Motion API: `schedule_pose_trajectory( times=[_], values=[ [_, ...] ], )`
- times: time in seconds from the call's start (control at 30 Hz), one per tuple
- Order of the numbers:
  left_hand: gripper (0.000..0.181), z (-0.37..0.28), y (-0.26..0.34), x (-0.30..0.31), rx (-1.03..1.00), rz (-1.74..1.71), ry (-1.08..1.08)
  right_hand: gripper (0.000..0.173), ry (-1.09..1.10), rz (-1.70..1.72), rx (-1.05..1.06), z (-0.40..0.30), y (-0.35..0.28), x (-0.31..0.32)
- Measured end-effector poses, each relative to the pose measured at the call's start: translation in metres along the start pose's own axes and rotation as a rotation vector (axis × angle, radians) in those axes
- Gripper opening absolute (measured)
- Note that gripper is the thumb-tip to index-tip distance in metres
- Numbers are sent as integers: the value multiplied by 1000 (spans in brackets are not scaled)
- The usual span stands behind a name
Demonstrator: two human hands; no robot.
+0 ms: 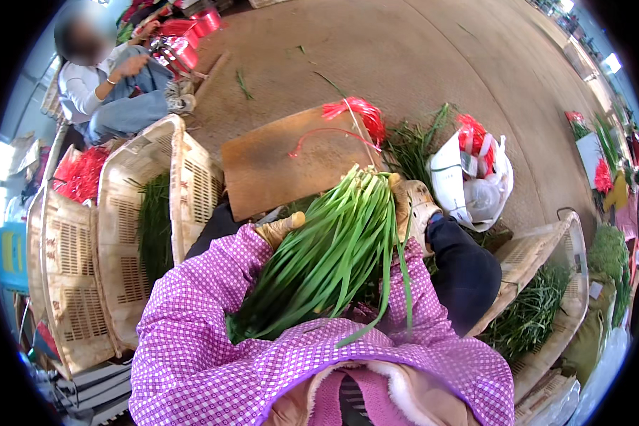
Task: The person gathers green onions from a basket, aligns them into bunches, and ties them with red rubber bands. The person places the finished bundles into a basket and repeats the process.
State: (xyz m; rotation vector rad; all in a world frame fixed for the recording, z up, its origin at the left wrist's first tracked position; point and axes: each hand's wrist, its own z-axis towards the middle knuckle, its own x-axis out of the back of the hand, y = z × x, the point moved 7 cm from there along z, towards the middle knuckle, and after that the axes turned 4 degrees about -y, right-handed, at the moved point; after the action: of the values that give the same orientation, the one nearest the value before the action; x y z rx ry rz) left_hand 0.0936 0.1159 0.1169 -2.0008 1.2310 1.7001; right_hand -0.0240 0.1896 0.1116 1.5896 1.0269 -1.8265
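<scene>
A large bundle of long green leaf vegetables, like garlic chives point(341, 239), lies across my lap and forearms, its pale cut ends pointing away from me. My left hand point(280, 229), in a tan glove, is against the bundle's left side, its fingers partly hidden by leaves. My right hand point(401, 205), also gloved, holds the bundle's right side near the pale ends. Just beyond the bundle is a tilted wooden board point(293, 154) with red plastic ties point(365, 114) at its far right corner. One red strand lies across the board.
Plastic crates point(178, 186) with greens stand at my left, and another crate point(575, 277) of greens at my right. A white bag point(447, 181) with red ties sits right of the board, beside loose greens point(415, 146). A person point(122, 101) sits at the upper left.
</scene>
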Motion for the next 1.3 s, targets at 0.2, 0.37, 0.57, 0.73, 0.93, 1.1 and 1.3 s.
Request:
schedule_pose_trajectory(
  times=[0.2, 0.37, 0.57, 0.73, 0.93, 1.1, 1.3],
  values=[
    [70, -13, -25, 26, -48, -46, 116, 62, 149, -939, 271, -80, -11, -6],
    [70, -17, 7, -13, -163, 163, 159, 58, 309, -372, -88, -77, 26, -28],
    [72, -41, 118, -142, -778, 803, 146, 43, 131, -836, 121, 9, -32, -147],
    [43, -84, 155, -234, -1031, 858, -18, 42, -93, -1132, -124, 66, -39, -283],
    [41, -42, 180, -179, -1302, -132, -138, 42, -36, -1444, -803, 109, -11, -270],
    [42, 81, 76, -84, -892, -829, -233, 41, 326, -1350, -1302, 75, -24, -130],
    [44, 135, -58, 14, -399, -1229, 121, 58, 777, -1175, -1655, -10, -50, 56]
  ],
)
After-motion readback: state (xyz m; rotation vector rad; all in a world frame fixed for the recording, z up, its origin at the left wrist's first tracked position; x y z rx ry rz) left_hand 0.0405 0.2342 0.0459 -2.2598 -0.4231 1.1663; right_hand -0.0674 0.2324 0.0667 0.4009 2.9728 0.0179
